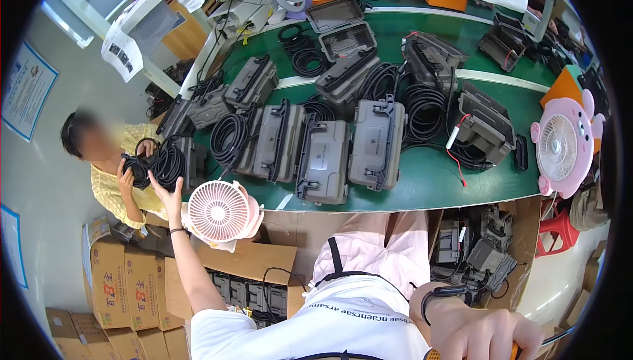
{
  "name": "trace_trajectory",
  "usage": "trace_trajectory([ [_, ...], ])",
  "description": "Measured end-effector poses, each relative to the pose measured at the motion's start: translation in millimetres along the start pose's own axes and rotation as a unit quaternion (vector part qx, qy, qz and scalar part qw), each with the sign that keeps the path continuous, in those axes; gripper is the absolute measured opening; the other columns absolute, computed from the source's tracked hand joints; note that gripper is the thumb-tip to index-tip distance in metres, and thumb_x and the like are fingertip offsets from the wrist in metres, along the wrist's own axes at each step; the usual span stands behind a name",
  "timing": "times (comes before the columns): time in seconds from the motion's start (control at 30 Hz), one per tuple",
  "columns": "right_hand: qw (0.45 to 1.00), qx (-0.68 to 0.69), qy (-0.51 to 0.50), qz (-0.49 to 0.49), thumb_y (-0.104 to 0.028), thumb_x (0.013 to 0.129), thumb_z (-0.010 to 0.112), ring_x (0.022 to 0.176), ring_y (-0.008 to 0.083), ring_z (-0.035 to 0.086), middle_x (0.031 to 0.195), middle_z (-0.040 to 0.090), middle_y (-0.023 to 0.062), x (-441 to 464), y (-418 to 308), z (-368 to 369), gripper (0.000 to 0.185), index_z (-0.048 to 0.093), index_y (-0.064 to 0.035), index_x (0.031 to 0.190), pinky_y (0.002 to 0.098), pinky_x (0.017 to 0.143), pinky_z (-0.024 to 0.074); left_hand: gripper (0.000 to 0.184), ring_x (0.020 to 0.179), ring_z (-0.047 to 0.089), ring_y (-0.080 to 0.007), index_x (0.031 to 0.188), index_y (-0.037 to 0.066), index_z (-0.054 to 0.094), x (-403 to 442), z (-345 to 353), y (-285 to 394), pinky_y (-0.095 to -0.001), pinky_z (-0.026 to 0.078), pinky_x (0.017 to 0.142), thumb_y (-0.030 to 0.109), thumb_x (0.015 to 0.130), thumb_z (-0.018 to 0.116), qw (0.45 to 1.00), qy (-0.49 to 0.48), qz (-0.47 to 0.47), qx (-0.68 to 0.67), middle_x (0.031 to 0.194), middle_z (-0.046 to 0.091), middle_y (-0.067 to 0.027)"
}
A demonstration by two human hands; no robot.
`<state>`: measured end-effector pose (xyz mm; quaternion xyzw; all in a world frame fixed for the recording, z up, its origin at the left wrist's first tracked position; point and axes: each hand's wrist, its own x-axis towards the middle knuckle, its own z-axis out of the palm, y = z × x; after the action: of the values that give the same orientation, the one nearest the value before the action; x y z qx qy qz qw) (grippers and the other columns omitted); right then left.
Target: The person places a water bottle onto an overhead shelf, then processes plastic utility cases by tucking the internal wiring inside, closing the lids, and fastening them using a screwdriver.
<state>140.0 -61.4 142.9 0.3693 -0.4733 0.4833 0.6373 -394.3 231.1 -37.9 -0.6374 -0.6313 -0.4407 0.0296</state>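
My left hand [169, 195] reaches out to the far left, its thumb and fingers around the lower side of a black cable coil [170, 164]. A person in a yellow top [109, 185] has both hands at cable loops [137, 170] right beside it. Just behind the coil is a grey plastic case [193, 164]. At the bottom right, my right hand [488, 335] is closed in a fist close to the camera. Orange bits show at its lower edge, but what it grips is mostly hidden. A pink-white fan [219, 210] stands beside my left forearm.
Several grey cases [323, 162] and cable coils [229, 137] cover the green table [422, 192]. An open case [484, 126] has a red wire by it. A pink fan [557, 146] stands at the right end. Cardboard boxes [109, 281] are stacked lower left; a carton [521, 254] holds more cases.
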Motion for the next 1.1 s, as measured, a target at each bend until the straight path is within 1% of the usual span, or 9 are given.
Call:
trace_trajectory([
  [0.1, 1.000, 0.001, -0.012, -0.012, 0.000, 0.090, 0.045, 0.048, 0.0108, 0.044, 0.060, 0.056, 0.0071, -5, -6, -1, 0.012, 0.048, -0.0092, 0.084, 0.0438, 0.083, 0.0571, 0.076, 0.142, 0.023, -0.0392, 0.154, 0.010, 0.012, -2, -1, -1, -0.0478, 0.018, 0.115, 0.041, 0.098, 0.052, 0.993, 0.020, -0.088, -0.076, 0.156, 0.019, -0.0225],
  [0.17, 0.999, 0.016, -0.025, -0.028, 0.001, 0.090, 0.046, 0.049, 0.0111, 0.046, 0.062, 0.058, 0.0080, -9, -11, -11, 0.012, 0.049, -0.0091, 0.085, 0.0439, 0.082, 0.0569, 0.075, 0.139, 0.028, -0.0374, 0.153, 0.006, 0.015, 0, -7, -2, -0.0474, 0.021, 0.114, 0.040, 0.098, 0.053, 0.992, 0.082, -0.064, -0.071, 0.154, 0.022, -0.0226],
  [0.23, 0.998, -0.038, -0.005, -0.058, -0.012, 0.095, 0.046, 0.047, 0.0121, 0.047, 0.060, 0.057, 0.0072, -23, -23, -22, 0.007, 0.047, -0.0114, 0.088, 0.0428, 0.077, 0.0525, 0.065, 0.135, 0.035, -0.0329, 0.146, -0.001, 0.030, -4, -18, 36, -0.0465, 0.025, 0.113, 0.034, 0.097, 0.055, 0.983, 0.181, 0.018, 0.018, 0.145, 0.036, -0.0213],
  [0.3, 0.983, -0.143, 0.078, -0.086, -0.033, 0.104, 0.039, 0.042, 0.0115, 0.044, 0.052, 0.052, 0.0045, -47, -36, -23, 0.024, 0.039, -0.0146, 0.088, 0.0384, 0.066, 0.0440, 0.056, 0.131, 0.041, -0.0332, 0.140, -0.002, 0.037, 2, -30, 99, -0.0459, 0.030, 0.111, 0.022, 0.095, 0.059, 0.967, 0.190, 0.153, 0.069, 0.139, 0.042, -0.0203],
  [0.37, 0.925, -0.264, 0.213, -0.169, -0.026, 0.103, 0.039, 0.043, 0.0124, 0.043, 0.052, 0.049, 0.0027, -72, -33, -50, 0.019, 0.039, -0.0142, 0.088, 0.0385, 0.064, 0.0463, 0.045, 0.125, 0.048, -0.0296, 0.134, -0.003, 0.043, 9, -27, 178, -0.0422, 0.036, 0.108, 0.008, 0.093, 0.058, 0.962, 0.163, 0.215, -0.036, 0.135, 0.048, -0.0169],
  [0.5, 0.663, -0.591, 0.452, -0.083, -0.019, 0.101, 0.042, 0.051, 0.0137, 0.040, 0.057, 0.042, 0.0029, -144, -35, -123, 0.015, 0.039, -0.0094, 0.089, 0.0367, 0.065, 0.0473, 0.034, 0.116, 0.055, -0.0247, 0.121, -0.001, 0.056, 19, -2, 309, -0.0371, 0.041, 0.104, 0.002, 0.087, 0.060, 0.944, 0.023, 0.244, -0.220, 0.124, 0.056, -0.0127],
  [0.67, 0.570, -0.644, 0.510, 0.012, -0.019, 0.104, 0.039, 0.060, 0.0127, 0.046, 0.067, 0.050, 0.0061, -219, -41, -161, 0.016, 0.042, -0.0065, 0.094, 0.0285, 0.063, 0.0440, 0.032, 0.110, 0.058, -0.0294, 0.114, 0.013, 0.063, 44, 74, 417, -0.0377, 0.047, 0.094, 0.018, 0.083, 0.067, 0.906, -0.064, 0.414, -0.063, 0.117, 0.061, -0.0092],
  [0.93, 0.428, -0.748, 0.502, 0.067, -0.016, 0.102, 0.041, 0.056, 0.0146, 0.054, 0.066, 0.059, 0.0101, -247, -48, -174, 0.018, 0.043, -0.0014, 0.092, 0.0269, 0.055, 0.0435, 0.036, 0.105, 0.060, -0.0331, 0.116, 0.024, 0.058, 105, 291, 394, -0.0424, 0.051, 0.086, 0.014, 0.082, 0.062, 0.915, -0.224, 0.320, 0.098, 0.111, 0.060, -0.0117],
  [1.1, 0.392, -0.798, 0.451, 0.080, -0.015, 0.100, 0.041, 0.053, 0.0167, 0.056, 0.062, 0.058, 0.0108, -255, -42, -174, 0.017, 0.043, -0.0005, 0.091, 0.0269, 0.053, 0.0451, 0.051, 0.135, 0.035, -0.0336, 0.124, 0.030, 0.059, 109, 364, 349, -0.0581, 0.042, 0.099, 0.007, 0.079, 0.059, 0.843, -0.281, 0.406, 0.216, 0.151, 0.030, -0.0091],
])
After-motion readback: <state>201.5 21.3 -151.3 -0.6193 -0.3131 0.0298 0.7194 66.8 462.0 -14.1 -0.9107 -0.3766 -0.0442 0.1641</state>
